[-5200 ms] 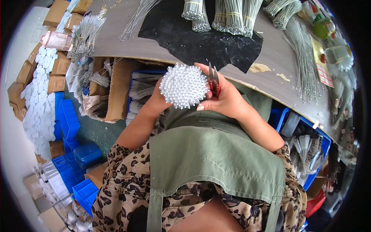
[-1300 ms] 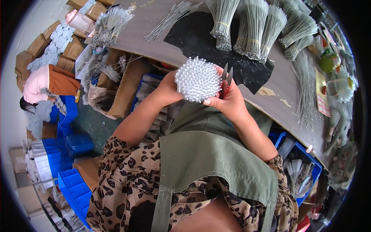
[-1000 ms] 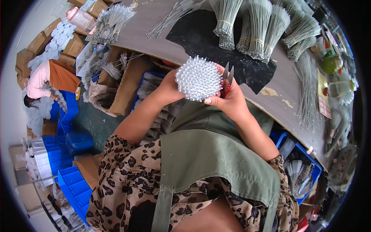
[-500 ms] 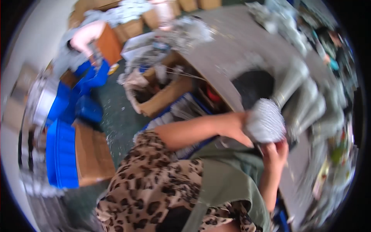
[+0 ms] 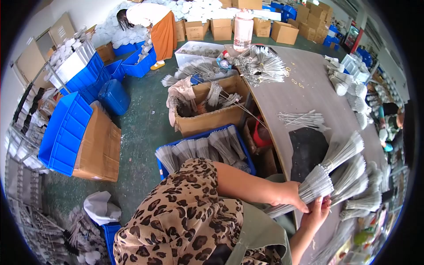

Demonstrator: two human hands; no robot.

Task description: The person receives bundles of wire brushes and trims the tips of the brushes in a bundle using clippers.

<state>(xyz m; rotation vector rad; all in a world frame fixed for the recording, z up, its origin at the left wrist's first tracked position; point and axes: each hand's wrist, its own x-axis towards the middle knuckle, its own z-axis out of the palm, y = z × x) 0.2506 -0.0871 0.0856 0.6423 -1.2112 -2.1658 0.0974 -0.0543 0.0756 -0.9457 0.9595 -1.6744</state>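
A bundle of thin, silvery-white wire-like stems (image 5: 316,183), fanned out at its upper end, is in my hands over the near table edge. My left hand (image 5: 290,197) is wrapped round its narrower part, and the stems' tails come out below the wrist. Against the underside of the fanned end, my right hand (image 5: 316,213) is closed, thumb up; its other fingers are partly hidden. Just beyond lie more tied bundles (image 5: 346,154) of the same kind. A black mat (image 5: 307,150) lies left of them, with loose stems (image 5: 302,119) at its far edge.
The grey table (image 5: 282,95) carries a heap of stems (image 5: 263,66) and a clear jug (image 5: 243,31). Beside it stand a cardboard box (image 5: 207,121) and a blue crate (image 5: 251,163) of bundles. A co-worker (image 5: 152,22) bends over blue bins. Another person is at far right.
My view has turned and steadied, showing more of the room. The bundle has tilted from its fanned end facing me to lying sideways, its tails now visible. Both hands remain on it.
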